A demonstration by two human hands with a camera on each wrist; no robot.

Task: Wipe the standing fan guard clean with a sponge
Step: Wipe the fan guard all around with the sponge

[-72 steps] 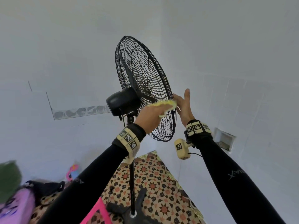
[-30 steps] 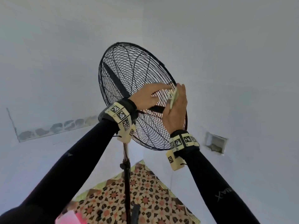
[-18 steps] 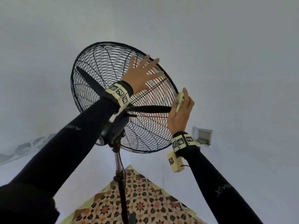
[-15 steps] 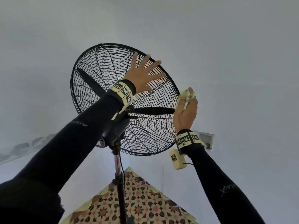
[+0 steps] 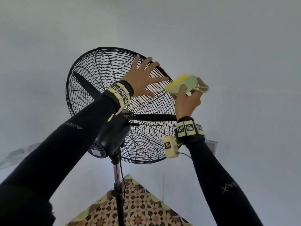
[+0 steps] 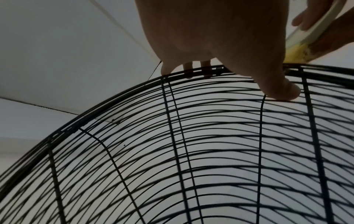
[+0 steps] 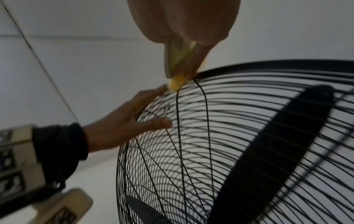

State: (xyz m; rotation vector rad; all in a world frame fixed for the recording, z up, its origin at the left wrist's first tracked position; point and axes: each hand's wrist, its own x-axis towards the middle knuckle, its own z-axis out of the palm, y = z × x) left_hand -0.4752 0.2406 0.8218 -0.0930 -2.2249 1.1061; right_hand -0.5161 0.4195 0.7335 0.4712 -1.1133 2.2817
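Observation:
The black wire fan guard stands tilted up on its pole, filling the lower part of the left wrist view and the right wrist view. My left hand lies with fingers spread flat on the back of the guard near its upper rim. My right hand grips a yellow-green sponge at the guard's upper right rim. The sponge's yellow tip touches the rim beside my left fingertips. The sponge's edge shows past my left hand.
Black fan blades sit inside the guard, with the motor housing behind it. A chrome pole runs down to a patterned floor mat. White walls surround the fan, with a wall socket at right.
My right hand has risen with the sponge to the guard's upper right rim. The left hand stays spread on the guard. My view has tilted further upward.

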